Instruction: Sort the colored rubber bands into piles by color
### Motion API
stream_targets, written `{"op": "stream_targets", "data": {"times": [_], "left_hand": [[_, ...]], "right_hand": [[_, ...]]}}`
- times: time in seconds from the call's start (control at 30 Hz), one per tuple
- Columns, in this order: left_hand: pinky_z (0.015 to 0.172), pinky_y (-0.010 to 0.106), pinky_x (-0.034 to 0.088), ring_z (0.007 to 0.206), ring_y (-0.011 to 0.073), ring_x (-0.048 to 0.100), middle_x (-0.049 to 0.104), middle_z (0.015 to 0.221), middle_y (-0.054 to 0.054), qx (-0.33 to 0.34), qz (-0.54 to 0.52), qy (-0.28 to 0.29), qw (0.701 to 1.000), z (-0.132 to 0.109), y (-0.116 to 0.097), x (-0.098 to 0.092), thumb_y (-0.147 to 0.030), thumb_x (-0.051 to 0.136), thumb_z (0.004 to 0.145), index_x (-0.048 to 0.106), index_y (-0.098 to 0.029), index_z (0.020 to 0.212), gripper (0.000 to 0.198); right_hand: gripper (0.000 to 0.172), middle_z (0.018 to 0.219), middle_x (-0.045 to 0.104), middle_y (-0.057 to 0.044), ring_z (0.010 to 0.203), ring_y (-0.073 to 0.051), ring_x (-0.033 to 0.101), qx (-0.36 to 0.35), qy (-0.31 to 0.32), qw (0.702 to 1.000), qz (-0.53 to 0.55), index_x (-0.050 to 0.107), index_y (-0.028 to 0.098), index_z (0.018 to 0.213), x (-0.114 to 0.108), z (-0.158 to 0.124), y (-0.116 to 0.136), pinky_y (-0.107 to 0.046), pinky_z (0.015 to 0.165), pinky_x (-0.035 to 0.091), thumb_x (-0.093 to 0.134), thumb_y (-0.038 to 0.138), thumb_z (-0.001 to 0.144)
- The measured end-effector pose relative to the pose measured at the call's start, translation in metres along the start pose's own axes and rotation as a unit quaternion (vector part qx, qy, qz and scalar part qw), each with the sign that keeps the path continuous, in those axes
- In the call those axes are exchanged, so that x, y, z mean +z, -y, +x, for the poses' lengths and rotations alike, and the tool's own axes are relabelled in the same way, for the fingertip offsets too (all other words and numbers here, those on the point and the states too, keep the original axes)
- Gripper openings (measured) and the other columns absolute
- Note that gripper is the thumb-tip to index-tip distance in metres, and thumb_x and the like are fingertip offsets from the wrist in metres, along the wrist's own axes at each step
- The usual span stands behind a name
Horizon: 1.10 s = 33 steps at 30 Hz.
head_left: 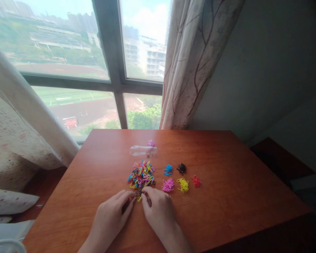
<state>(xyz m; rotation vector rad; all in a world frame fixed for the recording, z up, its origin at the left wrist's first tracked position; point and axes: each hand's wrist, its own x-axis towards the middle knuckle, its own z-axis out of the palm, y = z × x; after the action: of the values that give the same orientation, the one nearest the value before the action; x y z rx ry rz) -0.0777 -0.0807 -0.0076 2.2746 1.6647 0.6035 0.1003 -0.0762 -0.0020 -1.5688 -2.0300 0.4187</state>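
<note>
A mixed heap of colourful small bands [142, 173] lies on the wooden table [210, 211]. At the heap's near edge, my left hand [116, 207] and my right hand [158, 202] meet with fingers pinched at a few dark and yellow bands; exactly what each pinch holds is too small to tell. To the right of the heap sit separate piles: blue [168, 170], black [181, 168], pink [168, 185], yellow [183, 185] and red [196, 181].
Behind the heap lies a clear plastic bottle [142, 150] on its side, with a pink-purple object [151, 143] beside it. A window and curtains [195, 63] stand beyond the table's far edge. A white object [7, 239] is at the lower left.
</note>
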Motion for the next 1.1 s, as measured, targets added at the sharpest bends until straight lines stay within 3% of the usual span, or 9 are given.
{"op": "stream_targets", "data": {"times": [0.27,0.47,0.7,0.87,0.97,1.1], "left_hand": [[0.066,0.02,0.05,0.074,0.0134,0.07,0.072,0.085,-0.002,0.01,-0.036,-0.014,0.999,0.0,0.0,-0.002,-0.028,0.047,0.093,0.066,-0.027,0.092,0.019],[0.065,0.02,0.05,0.073,0.0133,0.069,0.07,0.084,-0.001,0.01,-0.045,-0.003,0.999,-0.001,0.002,-0.001,-0.028,0.045,0.094,0.066,-0.027,0.095,0.021],[0.061,0.02,0.048,0.069,0.0129,0.068,0.07,0.08,-0.002,0.01,-0.034,-0.009,0.999,0.0,0.0,0.001,-0.03,0.047,0.094,0.066,-0.027,0.09,0.02],[0.061,0.019,0.047,0.069,0.0126,0.068,0.07,0.08,-0.002,0.017,-0.019,-0.003,1.0,0.0,-0.001,0.0,-0.03,0.045,0.095,0.065,-0.027,0.089,0.021],[0.06,0.019,0.046,0.069,0.0126,0.068,0.07,0.08,-0.003,0.019,-0.009,-0.003,1.0,0.0,0.0,0.0,-0.03,0.045,0.095,0.065,-0.027,0.088,0.021],[0.062,0.02,0.046,0.071,0.0124,0.069,0.07,0.081,-0.003,0.018,-0.008,0.004,1.0,0.0,0.0,0.001,-0.031,0.045,0.096,0.064,-0.027,0.089,0.02]], "right_hand": [[0.018,0.077,0.072,0.003,0.07,-0.016,0.067,-0.027,0.042,0.999,0.004,0.066,0.027,0.095,-0.001,0.005,0.007,-0.022,0.059,0.038,0.059,0.015,0.084],[0.015,0.076,0.072,0.002,0.069,-0.016,0.067,-0.013,0.014,1.0,0.022,0.066,0.024,0.085,0.001,0.006,0.005,-0.022,0.061,0.038,0.056,0.013,0.085],[0.015,0.073,0.071,0.001,0.062,-0.013,0.066,0.015,-0.04,0.995,0.089,0.07,0.023,0.089,-0.008,0.002,-0.004,-0.02,0.061,0.041,0.056,0.017,0.087],[0.018,0.074,0.071,-0.001,0.063,-0.015,0.065,0.046,-0.087,0.994,0.053,0.071,0.023,0.088,-0.044,0.009,-0.041,-0.022,0.06,0.042,0.054,0.025,0.091],[0.018,0.074,0.071,-0.002,0.064,-0.016,0.065,0.09,-0.108,0.989,-0.039,0.071,0.023,0.089,-0.071,0.017,-0.074,-0.024,0.059,0.039,0.054,0.028,0.091],[0.014,0.075,0.072,-0.002,0.067,-0.017,0.064,0.121,-0.077,0.978,-0.151,0.071,0.024,0.091,-0.088,0.027,-0.104,-0.025,0.056,0.032,0.056,0.025,0.09]]}}
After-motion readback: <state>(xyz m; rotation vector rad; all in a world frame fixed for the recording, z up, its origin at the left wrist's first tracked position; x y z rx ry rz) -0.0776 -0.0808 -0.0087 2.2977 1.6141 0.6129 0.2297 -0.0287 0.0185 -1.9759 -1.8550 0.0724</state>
